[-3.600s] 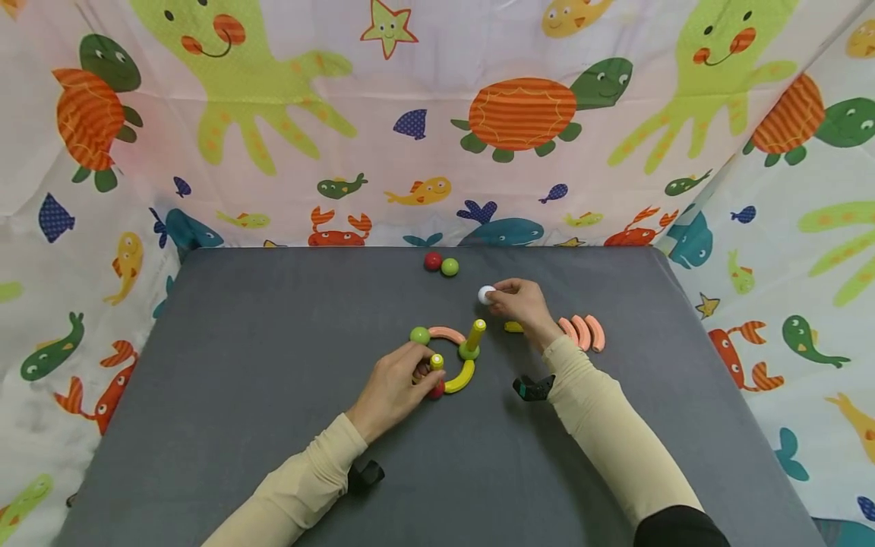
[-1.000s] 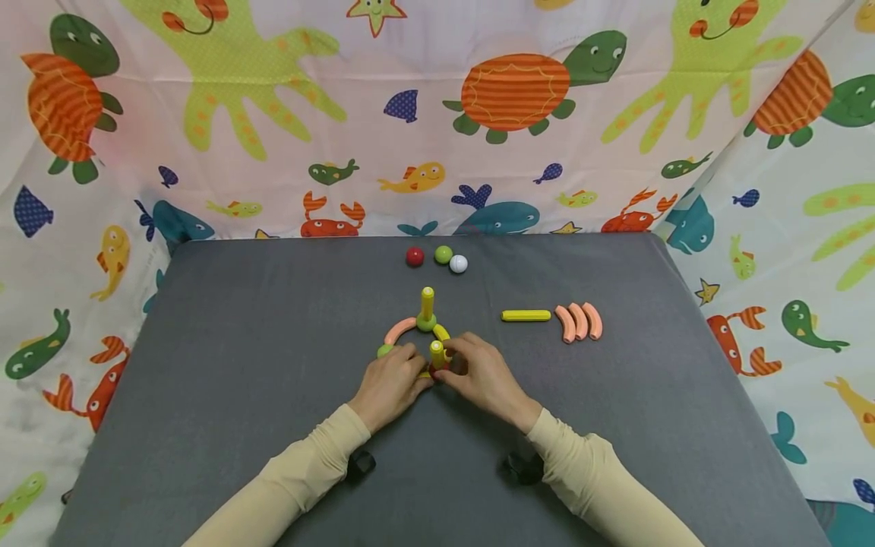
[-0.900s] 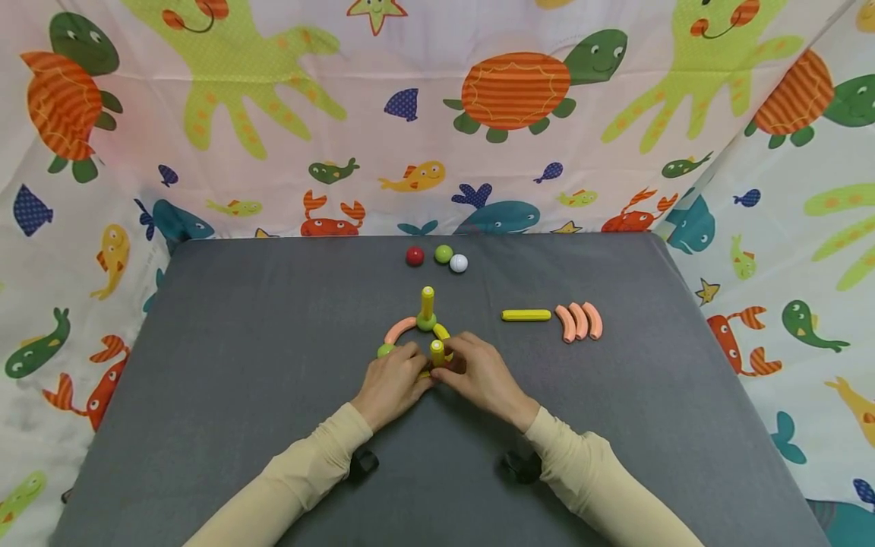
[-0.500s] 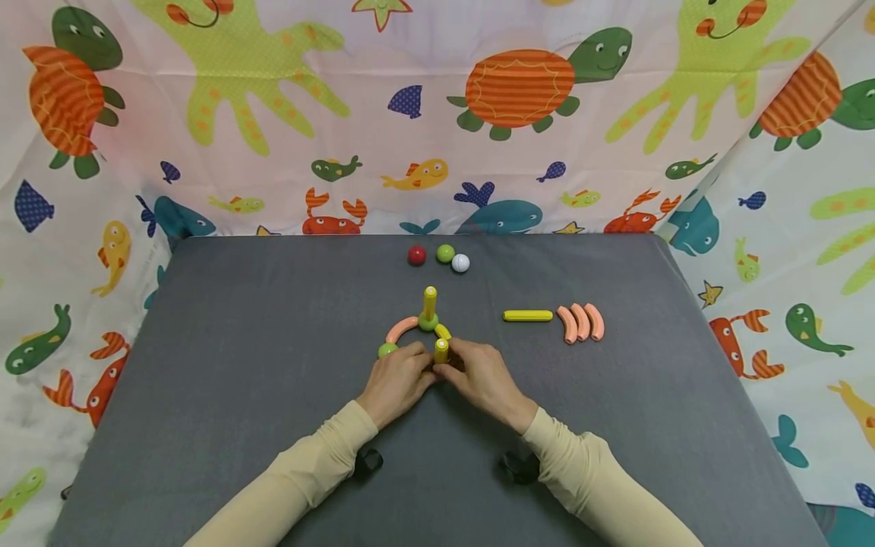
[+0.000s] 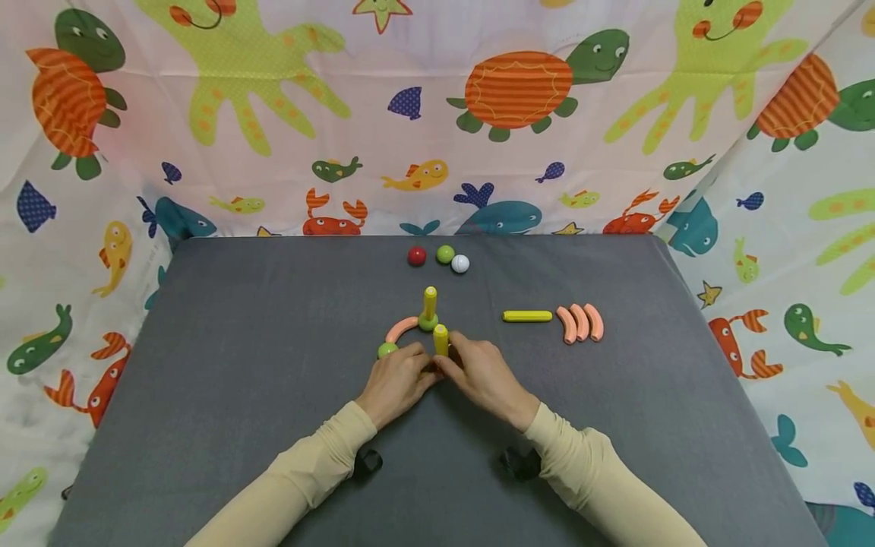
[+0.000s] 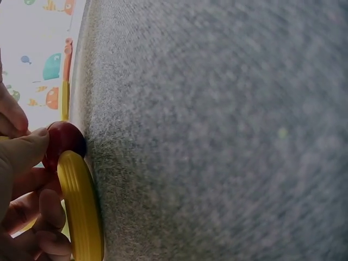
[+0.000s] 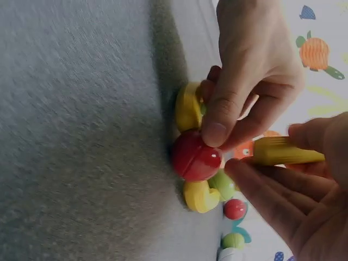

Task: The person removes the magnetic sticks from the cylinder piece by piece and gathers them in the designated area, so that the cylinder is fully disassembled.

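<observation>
My left hand (image 5: 396, 384) pinches a red ball (image 7: 196, 155), its thumb laid on the ball's side. Between my right hand's (image 5: 485, 380) thumb and fingers is a short yellow rod (image 5: 440, 340). The rod is upright, and in the right wrist view its lower end (image 7: 263, 151) stands apart from the red ball. Curved yellow pieces (image 6: 81, 206) meet the ball on two sides. They belong to a ring with a pink curved piece (image 5: 402, 328), a green ball (image 5: 387, 349) and another green ball (image 5: 428, 324), which carries an upright yellow rod (image 5: 430, 300). My hands partly hide the ring.
Along the grey table's (image 5: 273, 304) back lie a loose red ball (image 5: 417, 256), a green ball (image 5: 445, 254) and a white ball (image 5: 460, 264). A yellow rod (image 5: 527, 316) lies at the right beside three pink curved pieces (image 5: 581, 324). A patterned curtain (image 5: 383, 137) rises behind.
The white ball, earlier in my right hand, now lies by the loose green ball. The ring has turned. My right hand has come to the yellow rod, which has risen off the red ball.
</observation>
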